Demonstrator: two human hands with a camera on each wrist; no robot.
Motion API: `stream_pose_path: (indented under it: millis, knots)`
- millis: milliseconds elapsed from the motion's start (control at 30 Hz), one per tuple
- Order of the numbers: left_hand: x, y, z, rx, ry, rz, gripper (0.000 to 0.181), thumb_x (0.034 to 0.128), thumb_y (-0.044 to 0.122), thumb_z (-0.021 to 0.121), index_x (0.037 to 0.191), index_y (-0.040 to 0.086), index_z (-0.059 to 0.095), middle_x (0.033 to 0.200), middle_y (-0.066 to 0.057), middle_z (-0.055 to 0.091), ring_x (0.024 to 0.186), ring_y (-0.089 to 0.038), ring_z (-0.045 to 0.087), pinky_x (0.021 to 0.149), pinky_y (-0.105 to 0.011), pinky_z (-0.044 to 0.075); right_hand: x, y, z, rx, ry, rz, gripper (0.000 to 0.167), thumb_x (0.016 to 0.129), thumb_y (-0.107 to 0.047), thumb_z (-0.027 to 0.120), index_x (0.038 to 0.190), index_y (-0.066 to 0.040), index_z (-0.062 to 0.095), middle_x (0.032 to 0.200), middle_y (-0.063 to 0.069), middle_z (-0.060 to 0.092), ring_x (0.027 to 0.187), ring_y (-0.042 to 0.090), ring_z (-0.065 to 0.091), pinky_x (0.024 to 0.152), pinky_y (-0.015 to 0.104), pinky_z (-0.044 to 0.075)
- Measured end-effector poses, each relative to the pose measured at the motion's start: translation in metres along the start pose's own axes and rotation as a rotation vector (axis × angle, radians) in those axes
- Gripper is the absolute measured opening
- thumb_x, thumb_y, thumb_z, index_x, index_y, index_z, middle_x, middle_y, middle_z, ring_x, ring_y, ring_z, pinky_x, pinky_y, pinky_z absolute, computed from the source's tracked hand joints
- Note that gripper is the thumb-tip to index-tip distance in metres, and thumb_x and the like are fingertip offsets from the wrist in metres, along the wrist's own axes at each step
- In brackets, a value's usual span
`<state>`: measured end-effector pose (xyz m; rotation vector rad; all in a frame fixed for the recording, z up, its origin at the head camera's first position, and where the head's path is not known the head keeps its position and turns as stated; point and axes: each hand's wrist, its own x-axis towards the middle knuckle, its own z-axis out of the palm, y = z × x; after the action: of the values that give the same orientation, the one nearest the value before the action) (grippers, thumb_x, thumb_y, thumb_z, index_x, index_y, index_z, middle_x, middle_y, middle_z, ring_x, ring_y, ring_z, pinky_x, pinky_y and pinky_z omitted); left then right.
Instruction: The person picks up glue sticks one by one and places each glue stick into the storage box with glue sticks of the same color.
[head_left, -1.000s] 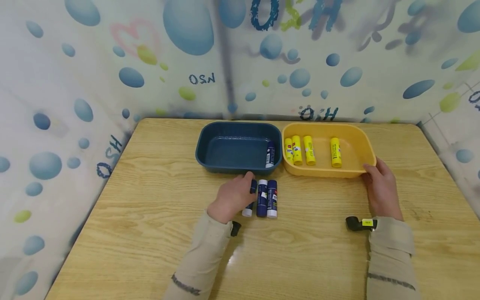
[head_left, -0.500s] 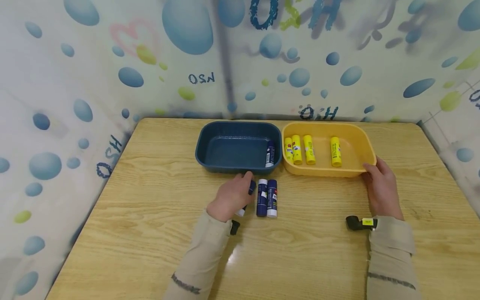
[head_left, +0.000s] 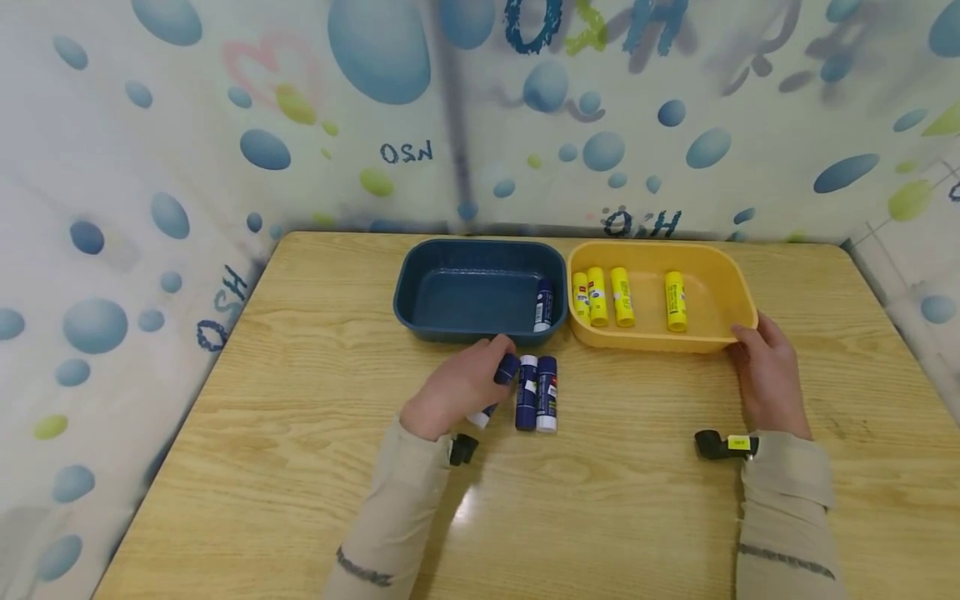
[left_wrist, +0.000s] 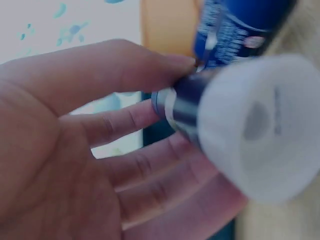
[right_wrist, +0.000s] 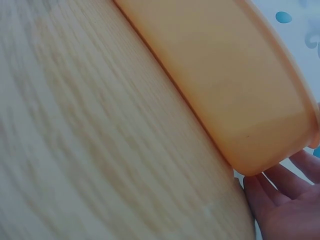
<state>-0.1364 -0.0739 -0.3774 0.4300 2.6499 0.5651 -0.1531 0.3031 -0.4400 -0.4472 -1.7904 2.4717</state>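
In the head view my left hand (head_left: 453, 386) pinches a dark blue glue stick (head_left: 506, 369), tilted, just in front of the blue bin (head_left: 472, 335). The left wrist view shows its white end (left_wrist: 260, 125) close up, with the thumb and index finger at the far end. Two more blue glue sticks, one with a white top (head_left: 527, 393) and one with a white base (head_left: 547, 393), lie side by side to its right. My right hand (head_left: 772, 379) grips the front right corner of the yellow bin (head_left: 660, 342), thumb on the rim and fingers outside (right_wrist: 287, 182).
One blue glue stick (head_left: 543, 305) is inside the blue bin, at its right end. Several yellow glue sticks (head_left: 622, 297) lie in the yellow bin. Both bins sit side by side near the back edge of the wooden table (head_left: 600, 500), before a patterned wall (head_left: 487, 117).
The left hand has pulled the leftmost glue stick away from the other two and tilted it, its white end swinging left. The right hand and bins stay in place.
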Motion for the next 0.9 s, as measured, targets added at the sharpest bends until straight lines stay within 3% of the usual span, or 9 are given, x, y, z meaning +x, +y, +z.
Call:
stream_pose_path:
  millis: [200, 367, 633, 900]
  knots:
    - [-0.007, 0.01, -0.015, -0.103, 0.026, 0.037, 0.046, 0.083, 0.022, 0.063, 0.123, 0.02, 0.042, 0.104, 0.002, 0.052, 0.084, -0.013, 0.05, 0.07, -0.027, 0.044, 0.001, -0.001, 0.0, 0.019, 0.004, -0.004, 0.054, 0.09, -0.019, 0.054, 0.139, -0.019, 0.031, 0.144, 0.001, 0.021, 0.128, 0.015, 0.025, 0.102, 0.024, 0.022]
    - [-0.013, 0.018, -0.026, -0.163, 0.061, 0.086, 0.047, 0.0835, 0.024, 0.062, 0.126, 0.023, 0.04, 0.097, 0.003, 0.05, 0.079, -0.015, 0.049, 0.063, -0.028, 0.044, -0.001, 0.001, 0.0, 0.031, 0.0, -0.01, 0.055, 0.09, -0.018, 0.054, 0.139, -0.017, 0.031, 0.143, 0.002, 0.021, 0.128, 0.016, 0.025, 0.102, 0.024, 0.023]
    - [-0.013, 0.02, -0.044, -0.102, 0.113, 0.16, 0.044, 0.0838, 0.023, 0.06, 0.124, 0.025, 0.042, 0.087, 0.001, 0.048, 0.072, -0.013, 0.047, 0.055, -0.026, 0.041, 0.0, 0.001, 0.0, 0.051, -0.004, -0.028, 0.053, 0.09, -0.014, 0.053, 0.139, -0.014, 0.033, 0.141, 0.004, 0.025, 0.125, 0.018, 0.028, 0.1, 0.022, 0.026]
    - [-0.004, 0.023, -0.066, -0.042, 0.114, 0.118, 0.045, 0.0822, 0.024, 0.06, 0.123, 0.025, 0.042, 0.088, 0.001, 0.048, 0.071, -0.014, 0.049, 0.054, -0.026, 0.042, 0.001, 0.003, 0.0, 0.059, 0.004, -0.03, 0.053, 0.09, -0.012, 0.053, 0.139, -0.013, 0.032, 0.141, 0.005, 0.025, 0.124, 0.018, 0.03, 0.094, 0.018, 0.033]
